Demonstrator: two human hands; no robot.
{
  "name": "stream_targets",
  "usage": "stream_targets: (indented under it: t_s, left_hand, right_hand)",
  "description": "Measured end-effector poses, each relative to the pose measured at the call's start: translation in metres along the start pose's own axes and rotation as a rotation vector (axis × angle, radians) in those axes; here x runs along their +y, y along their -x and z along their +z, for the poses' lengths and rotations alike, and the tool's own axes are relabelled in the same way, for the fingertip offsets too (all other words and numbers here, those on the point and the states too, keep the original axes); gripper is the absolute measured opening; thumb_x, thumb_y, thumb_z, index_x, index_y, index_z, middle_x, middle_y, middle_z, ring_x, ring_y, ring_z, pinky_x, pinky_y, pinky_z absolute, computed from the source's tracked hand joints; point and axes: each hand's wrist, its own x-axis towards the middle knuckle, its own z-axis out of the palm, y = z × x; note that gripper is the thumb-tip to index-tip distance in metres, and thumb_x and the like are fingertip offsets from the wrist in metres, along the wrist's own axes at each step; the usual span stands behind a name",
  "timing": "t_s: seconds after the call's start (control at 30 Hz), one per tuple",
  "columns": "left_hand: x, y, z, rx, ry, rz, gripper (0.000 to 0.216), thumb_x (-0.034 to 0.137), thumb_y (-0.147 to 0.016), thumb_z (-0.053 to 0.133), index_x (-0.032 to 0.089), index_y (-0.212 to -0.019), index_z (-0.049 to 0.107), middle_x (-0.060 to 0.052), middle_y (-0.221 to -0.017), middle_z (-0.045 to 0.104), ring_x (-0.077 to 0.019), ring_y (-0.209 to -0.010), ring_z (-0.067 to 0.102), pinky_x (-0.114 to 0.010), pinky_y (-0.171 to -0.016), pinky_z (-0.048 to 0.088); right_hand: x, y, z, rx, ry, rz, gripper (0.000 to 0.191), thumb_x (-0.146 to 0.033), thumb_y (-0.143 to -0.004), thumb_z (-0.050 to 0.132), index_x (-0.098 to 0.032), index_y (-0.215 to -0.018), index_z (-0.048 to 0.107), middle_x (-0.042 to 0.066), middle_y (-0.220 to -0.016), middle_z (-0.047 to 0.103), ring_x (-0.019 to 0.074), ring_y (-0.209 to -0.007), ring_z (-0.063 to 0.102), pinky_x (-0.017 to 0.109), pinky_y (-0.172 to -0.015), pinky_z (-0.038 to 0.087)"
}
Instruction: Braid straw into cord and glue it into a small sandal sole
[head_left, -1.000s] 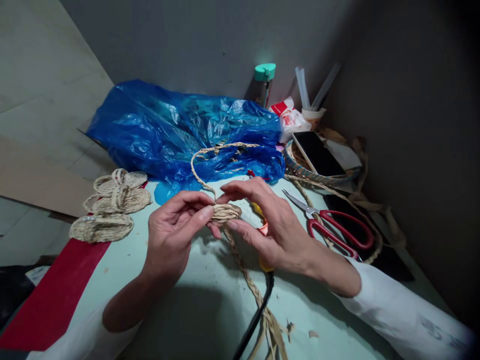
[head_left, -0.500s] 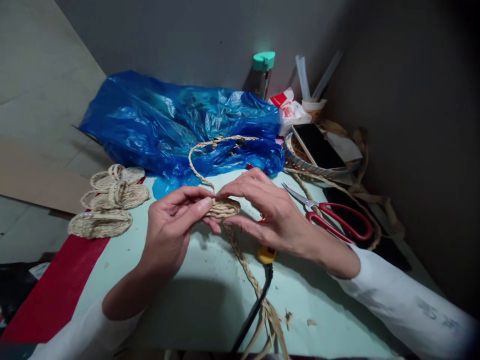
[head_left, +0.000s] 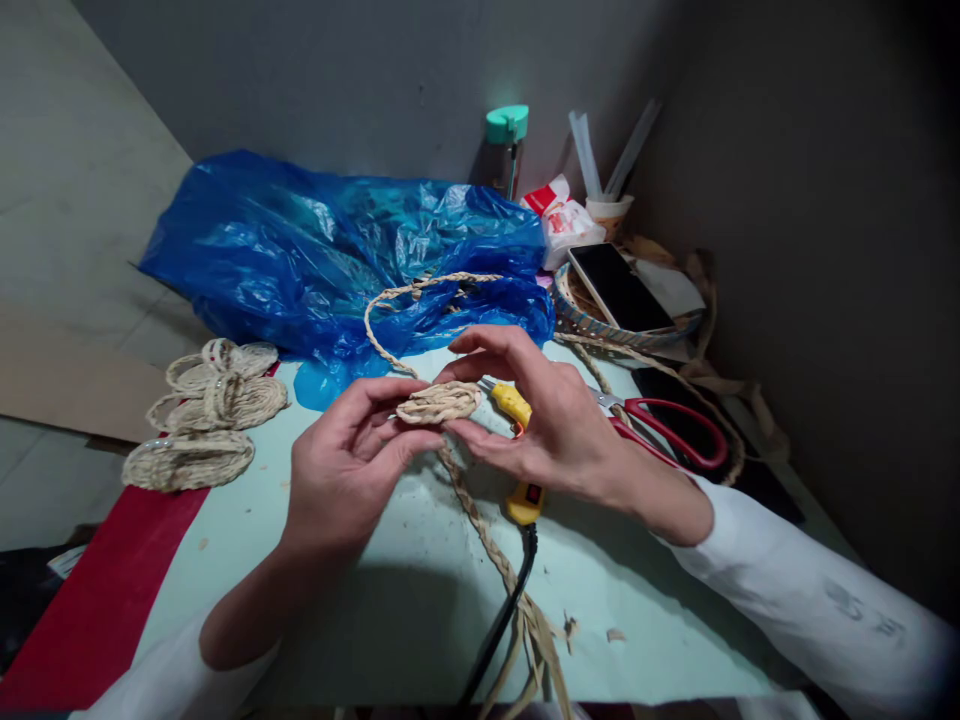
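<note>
An oval coil of braided straw (head_left: 439, 402) is held above the table between both hands. My left hand (head_left: 337, 470) grips its left end between thumb and fingers. With curved fingers above and the thumb below, my right hand (head_left: 562, 430) holds its right end. From the coil a straw braid (head_left: 480, 525) runs down to loose strands at the table's front edge. Another length of braid (head_left: 375, 325) curves up over the blue bag. Under my right hand lies a yellow glue gun (head_left: 523, 503) with a black cord, partly hidden.
Small woven straw slippers (head_left: 189, 460) sit at the left by a red strip (head_left: 112, 590). Red-handled scissors (head_left: 679, 425) lie right of my right hand. Behind are a blue plastic bag (head_left: 300, 240), a basket (head_left: 592, 320) with a phone (head_left: 622, 285), and a cup of clear sticks (head_left: 609, 215).
The coil has turned so more of its flat braided face shows. My left thumb has moved to its lower edge. The right hand has shifted, uncovering more of the glue gun; the view has moved slightly.
</note>
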Motion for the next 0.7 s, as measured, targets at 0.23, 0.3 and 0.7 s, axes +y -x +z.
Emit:
stream_targets:
  t_s: [0.23, 0.3, 0.7]
  left_hand:
    - [-0.008, 0.002, -0.003, 0.012, -0.567, 0.453, 0.014, 0.012, -0.086, 0.062, 0.019, -0.099, 0.065, 0.0, -0.095, 0.073, -0.0122, -0.086, 0.071, -0.02, -0.076, 0.056]
    - [-0.008, 0.002, -0.004, 0.016, -0.658, 0.566, 0.012, 0.012, -0.088, 0.059, 0.016, -0.099, 0.063, -0.002, -0.094, 0.072, -0.0135, -0.088, 0.071, -0.021, -0.078, 0.055]
    - [-0.017, 0.001, -0.005, 0.072, -0.726, 0.716, 0.024, 0.01, -0.086, 0.06, 0.018, -0.108, 0.065, -0.006, -0.1, 0.074, -0.02, -0.091, 0.071, -0.03, -0.083, 0.055]
  right_hand:
    - [0.003, 0.002, 0.002, -0.028, -0.058, 0.003, 0.051, -0.025, -0.087, 0.068, -0.022, -0.128, 0.039, 0.008, -0.111, 0.067, 0.026, -0.106, 0.065, 0.046, -0.091, 0.055]
    - [0.002, 0.003, 0.002, -0.037, -0.091, -0.001, 0.049, -0.027, -0.089, 0.067, -0.022, -0.129, 0.039, 0.008, -0.113, 0.064, 0.0254, -0.108, 0.064, 0.045, -0.092, 0.055]
    - [0.003, 0.003, 0.0, -0.037, -0.015, -0.076, 0.048, -0.028, -0.092, 0.064, -0.02, -0.132, 0.038, 0.009, -0.116, 0.061, 0.023, -0.109, 0.063, 0.042, -0.094, 0.054]
